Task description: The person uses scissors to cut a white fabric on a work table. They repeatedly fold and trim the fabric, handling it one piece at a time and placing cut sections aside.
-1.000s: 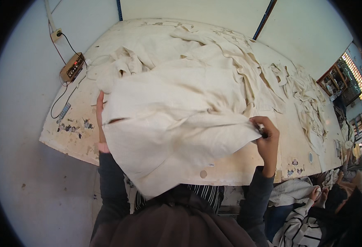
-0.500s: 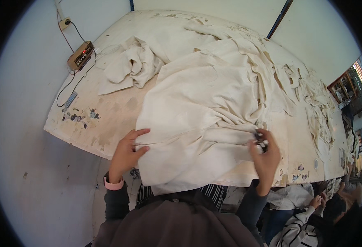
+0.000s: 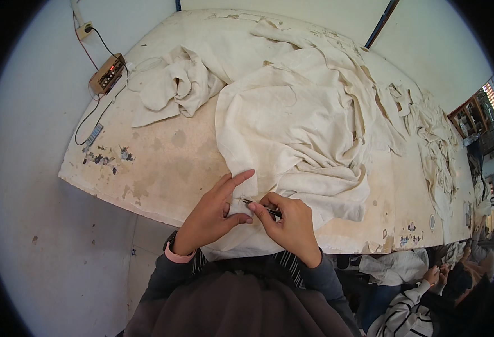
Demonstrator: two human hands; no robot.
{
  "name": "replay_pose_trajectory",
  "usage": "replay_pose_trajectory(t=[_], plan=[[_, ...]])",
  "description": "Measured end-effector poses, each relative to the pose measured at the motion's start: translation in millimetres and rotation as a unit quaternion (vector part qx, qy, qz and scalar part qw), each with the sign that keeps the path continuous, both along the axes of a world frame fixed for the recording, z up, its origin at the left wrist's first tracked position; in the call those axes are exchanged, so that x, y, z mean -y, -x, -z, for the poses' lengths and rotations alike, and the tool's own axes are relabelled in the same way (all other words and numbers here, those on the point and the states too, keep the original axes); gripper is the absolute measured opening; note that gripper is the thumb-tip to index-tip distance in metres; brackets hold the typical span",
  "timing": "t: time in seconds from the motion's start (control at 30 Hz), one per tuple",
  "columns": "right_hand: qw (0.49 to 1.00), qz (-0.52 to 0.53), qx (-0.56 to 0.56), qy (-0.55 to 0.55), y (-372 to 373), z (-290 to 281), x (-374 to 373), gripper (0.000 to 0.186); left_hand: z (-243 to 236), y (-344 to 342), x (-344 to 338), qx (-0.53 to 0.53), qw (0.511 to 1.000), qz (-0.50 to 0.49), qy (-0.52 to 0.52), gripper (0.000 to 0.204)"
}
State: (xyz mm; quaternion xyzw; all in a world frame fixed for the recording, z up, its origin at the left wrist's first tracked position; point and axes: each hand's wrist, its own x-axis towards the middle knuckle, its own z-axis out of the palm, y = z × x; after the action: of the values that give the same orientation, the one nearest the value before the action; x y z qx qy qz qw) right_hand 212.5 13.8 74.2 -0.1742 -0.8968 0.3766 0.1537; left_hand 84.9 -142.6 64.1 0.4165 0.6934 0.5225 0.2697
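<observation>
A large cream cloth (image 3: 292,129) lies in loose folds on the table, its near part hanging over the front edge toward me. My left hand (image 3: 213,213) holds a folded edge of it, with index finger and thumb stretched around that edge. Close beside, my right hand (image 3: 286,222) is closed around small dark metal thread snips (image 3: 274,212). The snips' narrow tip touches or nearly touches the cloth between my hands. My right fingers partly cover the snips, so their full shape is hidden.
Another crumpled cream cloth (image 3: 185,84) lies at the back left. A wooden box with a red light (image 3: 107,73), cables and a remote control (image 3: 94,135) sit along the left edge. More cloth (image 3: 438,163) lies on the right. Another person's striped sleeve (image 3: 410,306) shows lower right.
Both hands have come together at the cloth's edge. My right hand has moved left with the snips, and the cloth's left side has shifted right and is gathered.
</observation>
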Motion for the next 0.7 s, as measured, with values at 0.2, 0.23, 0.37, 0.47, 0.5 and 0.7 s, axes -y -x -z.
replay_pose_trajectory(t=[0.2, 0.23, 0.37, 0.47, 0.5, 0.7], plan=[[1.000, -0.014, 0.010, 0.014, -1, 1, -4, 0.030, 5, 4, 0, 0.071, 0.997, 0.033, -0.015, 0.097], [0.999, -0.014, 0.012, 0.027, -2, 1, -5, 0.029, 3, 5, -1, 0.105, 0.993, 0.043, -0.015, 0.097], [0.997, -0.016, 0.030, 0.076, -6, 1, -10, 0.028, 1, 8, -2, 0.184, 0.980, 0.067, -0.018, 0.098], [0.994, -0.020, 0.038, 0.100, -7, 0, -13, 0.030, 3, 7, -4, 0.192, 0.978, 0.070, -0.030, 0.098], [0.993, -0.023, 0.039, 0.108, -7, 1, -13, 0.030, 4, 6, -4, 0.193, 0.978, 0.070, -0.035, 0.097], [0.991, -0.011, 0.043, 0.123, -1, 0, -9, 0.032, -1, 0, -6, 0.050, 0.997, 0.054, 0.009, 0.098]])
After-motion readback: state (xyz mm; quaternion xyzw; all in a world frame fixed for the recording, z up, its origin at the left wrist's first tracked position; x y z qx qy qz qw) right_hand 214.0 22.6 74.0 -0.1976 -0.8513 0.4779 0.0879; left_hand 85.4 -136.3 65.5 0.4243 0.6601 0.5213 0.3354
